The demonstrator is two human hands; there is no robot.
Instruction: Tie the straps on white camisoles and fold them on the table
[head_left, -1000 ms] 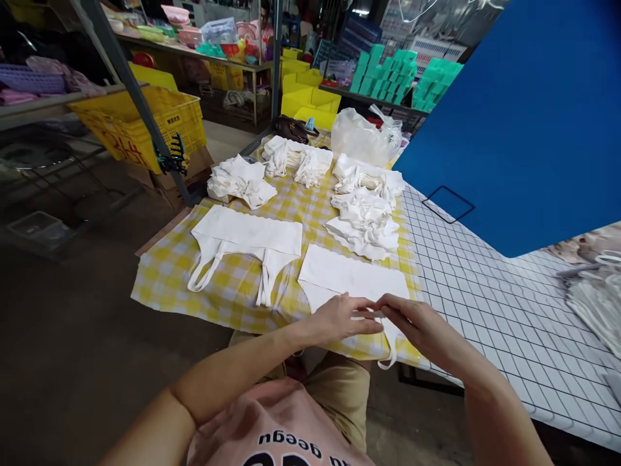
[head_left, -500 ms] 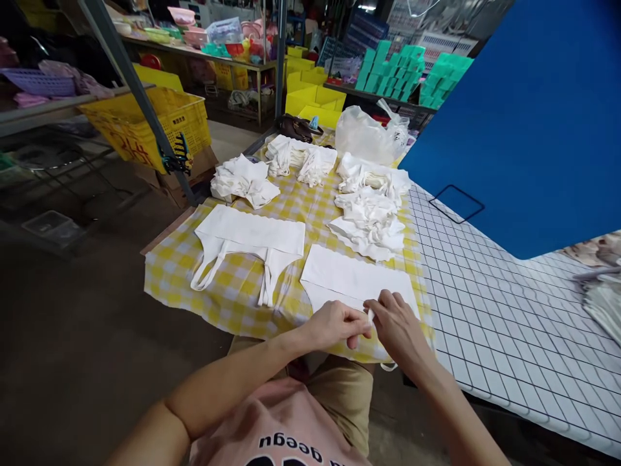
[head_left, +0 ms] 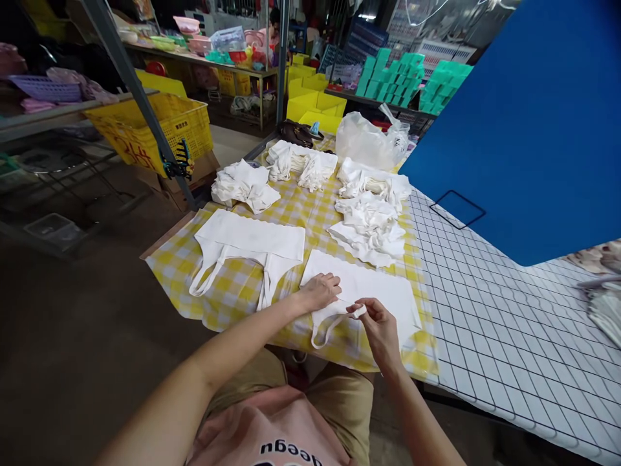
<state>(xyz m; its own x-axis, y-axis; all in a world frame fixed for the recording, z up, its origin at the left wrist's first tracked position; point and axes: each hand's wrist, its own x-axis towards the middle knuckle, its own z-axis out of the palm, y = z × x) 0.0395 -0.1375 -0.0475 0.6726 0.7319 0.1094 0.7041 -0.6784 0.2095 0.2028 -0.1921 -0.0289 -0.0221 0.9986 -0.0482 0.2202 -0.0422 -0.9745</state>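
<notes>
White garment lay flat, left hand palm-down on it, grip unclear; right hand pinched its strap near the lower edge. Yellow-checked cloth lay beneath; yellow crate stood left, green boxes stacked beyond.

My shirt is a soft, dusty pink, creased across the front, with rounded dark lettering printed on it. Below it I wear khaki bottoms. My forearms and both hands are bare.
</notes>
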